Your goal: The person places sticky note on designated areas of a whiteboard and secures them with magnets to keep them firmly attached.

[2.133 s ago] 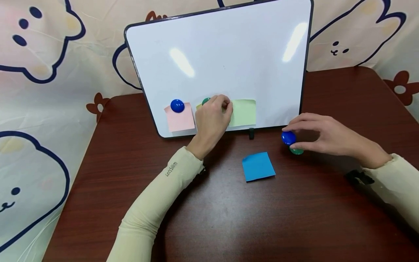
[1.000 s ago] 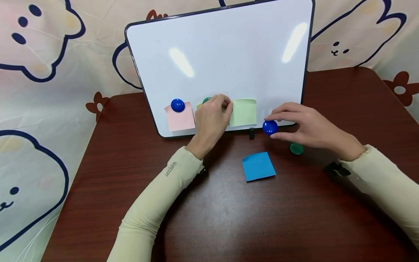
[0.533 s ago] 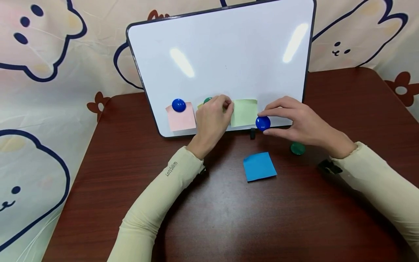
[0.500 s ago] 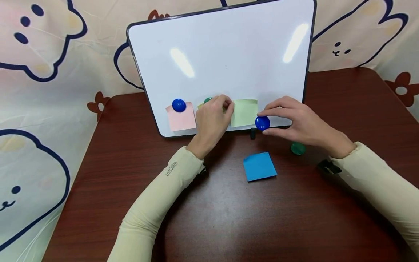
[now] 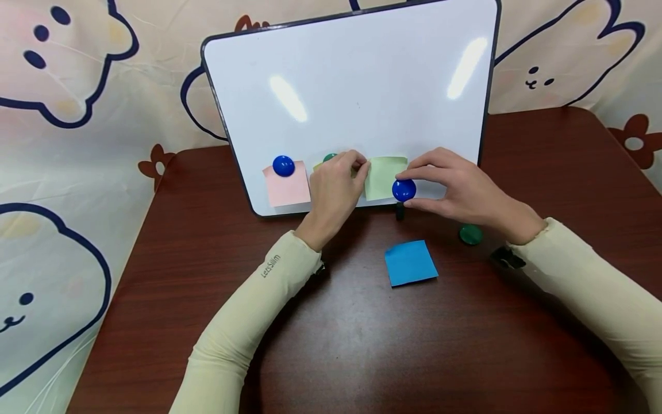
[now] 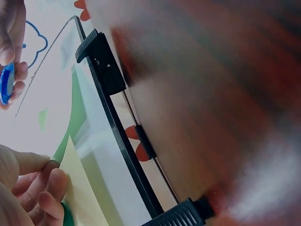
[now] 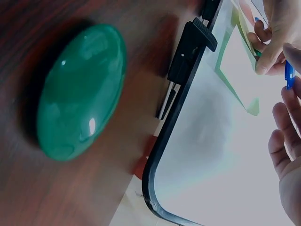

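My left hand (image 5: 336, 184) pinches the upper left corner of a light green sticky note (image 5: 383, 178) against the whiteboard (image 5: 362, 86); the left wrist view shows thumb and finger on that corner. In my right hand (image 5: 460, 187) a round blue magnet (image 5: 404, 190) is held between thumb and fingertips, overlapping the note's lower right in the head view. Left of these, a second blue magnet (image 5: 284, 166) sits on a pink sticky note (image 5: 288, 187). A yellow note (image 6: 80, 183) with a green magnet (image 5: 329, 157) is mostly hidden behind my left hand.
A blue sticky note (image 5: 411, 263) lies on the dark wooden table (image 5: 351, 345). Another green magnet (image 5: 470, 234) rests on the table below my right wrist. Black clips (image 7: 190, 52) grip the whiteboard's lower edge. A patterned cloth (image 5: 62, 172) hangs behind.
My right hand has lifted the blue magnet from beside the green one on the table and carried it left and up to the light green note. The left hand has stayed in place.
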A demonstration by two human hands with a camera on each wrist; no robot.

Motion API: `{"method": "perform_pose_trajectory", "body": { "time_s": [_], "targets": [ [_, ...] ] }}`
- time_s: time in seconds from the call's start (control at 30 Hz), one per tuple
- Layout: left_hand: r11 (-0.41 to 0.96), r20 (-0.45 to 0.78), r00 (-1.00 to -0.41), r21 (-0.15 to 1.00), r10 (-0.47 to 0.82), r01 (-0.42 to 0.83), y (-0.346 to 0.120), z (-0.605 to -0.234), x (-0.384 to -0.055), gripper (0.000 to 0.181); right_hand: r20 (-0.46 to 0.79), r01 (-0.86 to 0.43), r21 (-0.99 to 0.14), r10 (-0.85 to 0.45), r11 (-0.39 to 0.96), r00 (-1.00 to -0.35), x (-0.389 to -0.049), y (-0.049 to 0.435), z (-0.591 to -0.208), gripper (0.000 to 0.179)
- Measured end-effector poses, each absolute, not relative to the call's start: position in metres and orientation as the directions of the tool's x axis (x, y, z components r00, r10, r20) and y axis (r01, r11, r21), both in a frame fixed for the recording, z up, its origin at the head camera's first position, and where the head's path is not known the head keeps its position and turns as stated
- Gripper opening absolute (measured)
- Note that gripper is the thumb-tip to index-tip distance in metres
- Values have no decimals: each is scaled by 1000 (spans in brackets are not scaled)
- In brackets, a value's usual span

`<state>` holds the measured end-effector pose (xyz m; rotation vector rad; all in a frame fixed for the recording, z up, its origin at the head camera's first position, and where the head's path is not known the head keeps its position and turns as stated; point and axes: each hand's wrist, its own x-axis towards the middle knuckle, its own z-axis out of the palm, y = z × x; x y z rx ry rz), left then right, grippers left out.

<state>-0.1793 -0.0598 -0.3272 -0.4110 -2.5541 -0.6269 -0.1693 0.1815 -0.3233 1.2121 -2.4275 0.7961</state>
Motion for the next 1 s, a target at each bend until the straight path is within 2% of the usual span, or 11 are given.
{"method": "perform_pose_trajectory", "body": {
  "time_s": [0.33, 0.77, 1.0],
  "targets": [
    [801, 502, -848, 429, 172, 417, -65, -329, -184, 19, 504, -809, -332, -634, 484, -587, -175, 175, -326, 54],
    [799, 516, -837, 418, 183, 433, -67, -330, -184, 20, 526, -809, -308, -619, 501, -583, -179, 169, -326, 53],
    [795, 517, -837, 425, 179, 432, -66, -330, -184, 19, 538, -799, -337, -594, 499, -598, -183, 168, -325, 54]
  ]
}}
